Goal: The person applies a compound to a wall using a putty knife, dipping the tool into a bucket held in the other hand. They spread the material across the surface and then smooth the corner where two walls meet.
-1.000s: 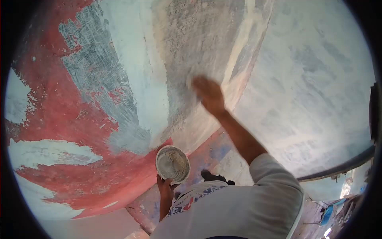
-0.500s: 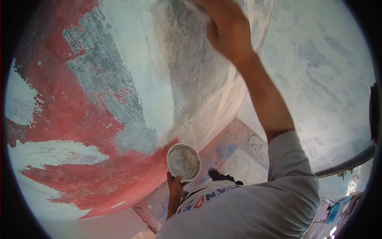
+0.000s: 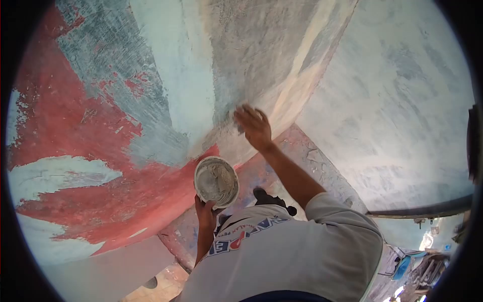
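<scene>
My left hand [image 3: 205,214] is closed on the rim of a round tub [image 3: 200,187], low in front of my body. Grey, smeared putty [image 3: 225,180] lines the inside of the tub, thicker on its right side. Up and to the right of the tub, my right hand [image 3: 255,130] is close against the wall [image 3: 261,55], back of the hand toward me. Its fingers press over a small, flat, dark scraper-like piece [image 3: 240,129], mostly hidden beneath them.
Red paint [image 3: 65,121] covers the wall's left part, with pale and grey patches. Another pale wall [image 3: 402,100] meets it at a corner on the right. Below lies a stained floor [image 3: 312,156]. A dark curved edge [image 3: 427,208] and assorted clutter [image 3: 422,269] stand lower right.
My right hand has come down from the top of the view to lower on the wall near the corner. The tub in my left hand appears slightly higher and further left.
</scene>
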{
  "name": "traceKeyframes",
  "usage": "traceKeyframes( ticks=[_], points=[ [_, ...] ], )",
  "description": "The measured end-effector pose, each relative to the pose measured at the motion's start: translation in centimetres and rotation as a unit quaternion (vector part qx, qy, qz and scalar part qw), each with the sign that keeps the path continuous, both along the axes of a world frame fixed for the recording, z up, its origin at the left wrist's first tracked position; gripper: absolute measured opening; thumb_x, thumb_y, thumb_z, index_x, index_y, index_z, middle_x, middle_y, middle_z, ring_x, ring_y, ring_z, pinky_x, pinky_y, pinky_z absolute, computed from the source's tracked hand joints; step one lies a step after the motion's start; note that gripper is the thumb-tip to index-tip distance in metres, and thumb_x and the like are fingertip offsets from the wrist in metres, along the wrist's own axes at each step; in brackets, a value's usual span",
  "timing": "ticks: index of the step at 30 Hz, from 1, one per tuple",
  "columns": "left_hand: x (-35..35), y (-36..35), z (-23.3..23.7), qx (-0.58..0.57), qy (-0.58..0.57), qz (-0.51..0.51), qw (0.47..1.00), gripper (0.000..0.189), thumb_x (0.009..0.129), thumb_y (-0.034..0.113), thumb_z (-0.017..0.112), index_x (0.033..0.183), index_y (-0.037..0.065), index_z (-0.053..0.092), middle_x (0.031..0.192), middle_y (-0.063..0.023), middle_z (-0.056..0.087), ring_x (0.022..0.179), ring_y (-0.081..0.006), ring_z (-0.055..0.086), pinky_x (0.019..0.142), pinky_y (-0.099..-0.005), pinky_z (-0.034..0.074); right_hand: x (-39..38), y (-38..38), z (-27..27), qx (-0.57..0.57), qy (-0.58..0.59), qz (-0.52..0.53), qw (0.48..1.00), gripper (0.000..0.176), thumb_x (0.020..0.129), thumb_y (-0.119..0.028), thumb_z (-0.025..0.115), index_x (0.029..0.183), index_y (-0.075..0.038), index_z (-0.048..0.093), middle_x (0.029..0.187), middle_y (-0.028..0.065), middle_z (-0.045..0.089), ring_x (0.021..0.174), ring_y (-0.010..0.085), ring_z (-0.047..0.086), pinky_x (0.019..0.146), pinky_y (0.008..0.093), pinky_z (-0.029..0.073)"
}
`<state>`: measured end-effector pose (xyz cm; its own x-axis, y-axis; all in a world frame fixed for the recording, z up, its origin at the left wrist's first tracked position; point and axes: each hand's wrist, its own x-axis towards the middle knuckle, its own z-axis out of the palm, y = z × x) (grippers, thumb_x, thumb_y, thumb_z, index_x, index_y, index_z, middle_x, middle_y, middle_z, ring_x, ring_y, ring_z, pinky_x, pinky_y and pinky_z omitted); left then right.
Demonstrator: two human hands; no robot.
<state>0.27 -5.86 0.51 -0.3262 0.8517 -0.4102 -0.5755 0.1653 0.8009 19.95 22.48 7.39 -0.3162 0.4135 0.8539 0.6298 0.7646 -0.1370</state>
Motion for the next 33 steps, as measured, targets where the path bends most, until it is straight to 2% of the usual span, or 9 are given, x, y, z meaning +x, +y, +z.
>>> traceKeyframes(
  ticks=[5,12,18,19,21,27,30,32,33],
  points=[
    [0.5,0.2,0.6,0.019,0.049,-0.024,0.998,0.065,0.085,0.004,0.055,0.146,0.009,0.036,0.141,-0.0173,0.051,0.122,-0.0389,0.062,0.09,-0.0592,0.062,2.6,1.5,-1.9,-0.02,-0.02,0.027,0.999,0.043,0.083,0.002,0.065,0.123,-0.013,0.073,0.132,0.0049,0.07,0.129,0.0242,0.062,0.106,0.0437,0.048],
    [1.7,1.7,0.0,0.024,-0.005,-0.043,0.999,0.067,0.082,-0.003,0.055,0.145,0.011,0.037,0.142,-0.013,0.05,0.124,-0.0366,0.06,0.084,-0.0588,0.064,8.8,8.1,32.3,0.295,0.129,0.027,0.946,0.052,0.075,0.006,0.061,0.123,-0.012,0.071,0.127,0.013,0.07,0.119,0.0336,0.065,0.102,0.0477,0.049],
    [2.2,1.8,-0.3,0.031,-0.035,-0.048,0.998,0.069,0.081,-0.004,0.055,0.146,0.011,0.036,0.14,-0.0155,0.05,0.122,-0.0367,0.061,0.084,-0.0602,0.065,9.9,16.5,35.7,0.008,-0.052,-0.198,0.979,0.058,0.073,0.009,0.061,0.125,-0.015,0.071,0.125,0.0131,0.071,0.116,0.0339,0.065,0.101,0.0476,0.05],
    [2.4,1.9,0.2,0.032,-0.03,-0.041,0.998,0.07,0.081,-0.004,0.055,0.146,0.01,0.036,0.14,-0.0159,0.05,0.121,-0.0372,0.062,0.084,-0.0602,0.065,9.8,12.0,32.0,0.191,0.066,-0.027,0.979,0.061,0.073,0.01,0.062,0.128,-0.017,0.07,0.129,0.0113,0.07,0.122,0.032,0.064,0.103,0.0463,0.049],
    [2.4,1.8,-0.5,0.026,-0.022,-0.019,0.999,0.071,0.08,-0.003,0.056,0.146,0.01,0.035,0.14,-0.0169,0.051,0.119,-0.0384,0.063,0.083,-0.0601,0.065,8.9,11.1,25.0,0.201,0.052,0.003,0.978,0.062,0.075,0.008,0.064,0.131,-0.018,0.07,0.134,0.0085,0.069,0.128,0.029,0.062,0.106,0.0449,0.048],
    [3.0,2.3,0.2,0.002,0.0,-0.013,1.0,0.071,0.08,-0.004,0.056,0.146,0.008,0.034,0.141,-0.0181,0.05,0.119,-0.0384,0.063,0.083,-0.0591,0.065,7.0,7.8,-2.1,-0.038,0.045,0.037,0.998,0.052,0.084,0.0,0.066,0.133,-0.015,0.069,0.141,0.0047,0.066,0.138,0.0265,0.055,0.116,0.0458,0.042],
    [3.1,2.3,0.2,0.003,0.028,-0.018,0.999,0.067,0.082,0.0,0.059,0.145,0.008,0.036,0.138,-0.0188,0.052,0.117,-0.0393,0.064,0.086,-0.0595,0.064,8.2,6.5,-7.8,-0.165,-0.065,0.024,0.984,0.053,0.085,0.001,0.064,0.134,-0.018,0.068,0.142,0.0033,0.065,0.139,0.0236,0.054,0.117,0.0468,0.041],
    [3.8,2.6,0.0,0.019,0.026,-0.012,0.999,0.066,0.083,0.002,0.06,0.144,0.009,0.038,0.136,-0.0207,0.054,0.115,-0.0409,0.065,0.088,-0.0608,0.063,10.1,8.7,-5.6,-0.207,-0.137,0.08,0.965,0.052,0.087,-0.002,0.061,0.135,-0.02,0.067,0.144,0.0023,0.063,0.139,0.0221,0.054,0.117,0.0477,0.04],
    [4.1,2.8,0.0,0.005,0.016,-0.009,1.0,0.067,0.082,0.001,0.059,0.145,0.01,0.037,0.138,-0.0184,0.051,0.119,-0.0395,0.063,0.087,-0.0596,0.064,10.7,9.6,-1.4,-0.088,-0.105,0.033,0.99,0.044,0.088,0.001,0.06,0.128,-0.014,0.071,0.14,0.0089,0.065,0.134,0.0246,0.059,0.113,0.0433,0.043]
  ],
)
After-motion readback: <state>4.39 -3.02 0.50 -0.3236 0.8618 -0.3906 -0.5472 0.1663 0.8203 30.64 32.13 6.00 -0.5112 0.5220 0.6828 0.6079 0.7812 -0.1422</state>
